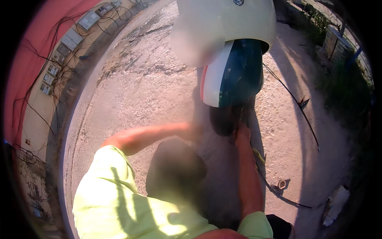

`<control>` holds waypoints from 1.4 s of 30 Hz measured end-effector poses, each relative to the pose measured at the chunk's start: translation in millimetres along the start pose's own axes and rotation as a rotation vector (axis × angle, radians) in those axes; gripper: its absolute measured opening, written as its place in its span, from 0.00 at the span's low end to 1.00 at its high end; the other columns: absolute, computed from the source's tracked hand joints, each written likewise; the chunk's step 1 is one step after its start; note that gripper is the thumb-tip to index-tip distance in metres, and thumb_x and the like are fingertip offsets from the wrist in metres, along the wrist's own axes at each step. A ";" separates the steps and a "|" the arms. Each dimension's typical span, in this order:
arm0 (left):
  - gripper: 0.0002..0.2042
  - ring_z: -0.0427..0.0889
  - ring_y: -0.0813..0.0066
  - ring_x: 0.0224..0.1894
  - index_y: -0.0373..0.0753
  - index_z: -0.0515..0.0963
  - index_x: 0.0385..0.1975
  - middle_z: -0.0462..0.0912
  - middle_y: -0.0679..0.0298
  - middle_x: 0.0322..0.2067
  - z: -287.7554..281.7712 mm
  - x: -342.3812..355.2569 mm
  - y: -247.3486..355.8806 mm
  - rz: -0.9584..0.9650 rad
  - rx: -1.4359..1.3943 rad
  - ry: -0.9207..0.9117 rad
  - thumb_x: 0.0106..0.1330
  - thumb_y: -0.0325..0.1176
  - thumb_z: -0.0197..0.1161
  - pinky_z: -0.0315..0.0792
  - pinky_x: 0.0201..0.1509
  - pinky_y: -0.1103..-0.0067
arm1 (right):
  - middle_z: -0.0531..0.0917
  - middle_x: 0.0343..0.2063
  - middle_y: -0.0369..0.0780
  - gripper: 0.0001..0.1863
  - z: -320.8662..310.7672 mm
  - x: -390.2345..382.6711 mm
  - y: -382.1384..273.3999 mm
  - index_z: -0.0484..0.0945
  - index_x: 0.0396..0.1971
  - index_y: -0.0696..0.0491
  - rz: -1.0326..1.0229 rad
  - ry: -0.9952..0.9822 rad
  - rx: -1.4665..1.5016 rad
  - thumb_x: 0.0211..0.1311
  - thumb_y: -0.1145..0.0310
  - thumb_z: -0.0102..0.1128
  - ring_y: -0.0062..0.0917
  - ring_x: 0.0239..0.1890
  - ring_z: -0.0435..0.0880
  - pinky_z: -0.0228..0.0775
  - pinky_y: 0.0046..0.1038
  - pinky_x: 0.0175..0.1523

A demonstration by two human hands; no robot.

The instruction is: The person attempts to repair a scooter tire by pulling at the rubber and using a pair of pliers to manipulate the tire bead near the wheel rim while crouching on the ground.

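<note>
A two-wheeler's front end stands before me, with a cream body (248, 22), a mudguard (240, 75) in dark green and white with a red edge, and a dark tyre (222, 122) below. My right hand (241, 134) is at the right side of the wheel, its fingers closed in shadow; what they grip is hidden. Left of the tyre, my left hand (194, 130) is smeared, and its fingers cannot be made out. Lime-yellow sleeves cover both upper arms. A dark rounded blur (175, 167) lies between my arms.
On the ground to the right lie a black cable (294, 97), a yellow strip-like thing (259, 155), a small ring (282, 184) and a pale block (336, 205). Meter boxes (71, 39) with loose wires line the left wall. Plants (316, 20) edge the far right.
</note>
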State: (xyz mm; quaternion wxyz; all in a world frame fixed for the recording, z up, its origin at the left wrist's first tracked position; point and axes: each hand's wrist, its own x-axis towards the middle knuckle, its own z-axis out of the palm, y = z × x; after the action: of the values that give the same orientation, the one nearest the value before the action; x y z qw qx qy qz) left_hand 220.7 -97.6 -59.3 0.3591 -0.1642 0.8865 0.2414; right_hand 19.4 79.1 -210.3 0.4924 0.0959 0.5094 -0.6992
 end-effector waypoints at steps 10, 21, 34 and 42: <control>0.34 0.82 0.56 0.58 0.39 0.76 0.61 0.83 0.53 0.54 -40.3 20.6 -23.2 0.030 0.126 -0.086 0.59 0.54 0.72 0.76 0.60 0.65 | 0.84 0.33 0.44 0.13 -62.6 -16.1 4.8 0.81 0.49 0.55 -0.834 -0.183 -0.754 0.71 0.64 0.57 0.32 0.32 0.84 0.76 0.35 0.36; 0.31 0.83 0.49 0.55 0.38 0.79 0.56 0.85 0.49 0.50 -189.3 -173.0 14.0 0.034 0.135 -0.042 0.59 0.54 0.71 0.77 0.55 0.60 | 0.74 0.15 0.36 0.10 -241.9 -274.1 -70.9 0.76 0.22 0.53 0.205 0.668 -0.554 0.62 0.65 0.57 0.25 0.15 0.74 0.60 0.32 0.16; 0.40 0.77 0.46 0.60 0.39 0.70 0.65 0.77 0.49 0.56 -448.7 -330.8 20.1 -0.052 0.179 0.331 0.53 0.49 0.79 0.74 0.60 0.60 | 0.80 0.20 0.37 0.10 -195.8 -668.6 -57.0 0.80 0.30 0.56 -0.418 -0.130 -1.293 0.66 0.64 0.58 0.25 0.22 0.80 0.72 0.34 0.25; 0.53 0.63 0.49 0.73 0.44 0.58 0.74 0.63 0.50 0.71 -813.7 -258.3 -1.6 0.201 0.509 1.074 0.47 0.44 0.82 0.64 0.73 0.60 | 0.81 0.21 0.38 0.11 67.4 -462.6 -159.9 0.80 0.31 0.56 0.254 0.607 -0.530 0.66 0.64 0.59 0.26 0.23 0.81 0.72 0.35 0.27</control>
State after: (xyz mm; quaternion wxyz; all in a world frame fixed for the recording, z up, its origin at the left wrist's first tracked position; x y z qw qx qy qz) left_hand -54.4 -512.6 634.2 -0.1356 -0.0872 0.9849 -0.0625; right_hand 148.2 297.5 213.8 0.4098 0.2295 0.7776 -0.4181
